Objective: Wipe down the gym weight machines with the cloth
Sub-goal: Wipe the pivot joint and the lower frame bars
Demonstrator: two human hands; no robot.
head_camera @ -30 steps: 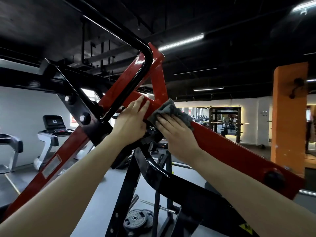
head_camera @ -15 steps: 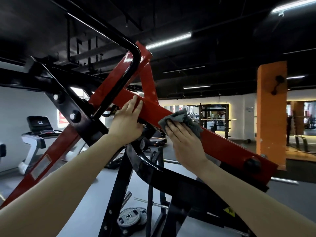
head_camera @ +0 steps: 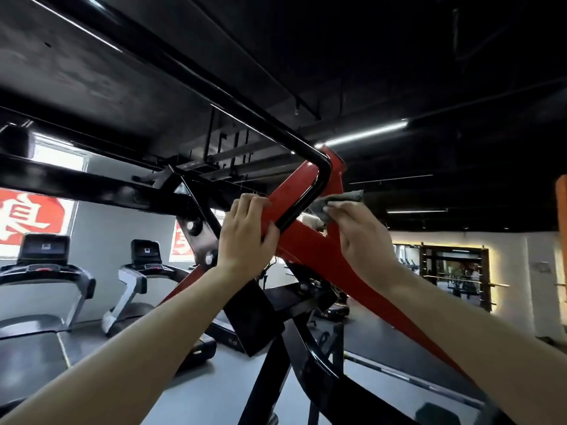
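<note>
A weight machine with a red frame (head_camera: pixel 319 256) and black bars fills the middle of the view. A black bent tube (head_camera: pixel 310 197) crosses the red frame near its top. My left hand (head_camera: pixel 245 237) grips the left red beam just below that tube, fingers curled over its edge. My right hand (head_camera: pixel 359 237) presses a grey cloth (head_camera: pixel 340 200) against the upper part of the red upright, close to the tube's bend. Most of the cloth is hidden under my fingers.
Two treadmills (head_camera: pixel 52 280) (head_camera: pixel 144 271) stand to the left by a grey wall with red signs. A black beam (head_camera: pixel 92 188) runs overhead on the left. A lit rack area (head_camera: pixel 457 271) lies far right, and an orange pillar (head_camera: pixel 561 210) at the right edge.
My right hand has carried the cloth from the lower sloping red beam up to the upright near the top. My left hand shifted up the left beam. The view tilted upward and turned left.
</note>
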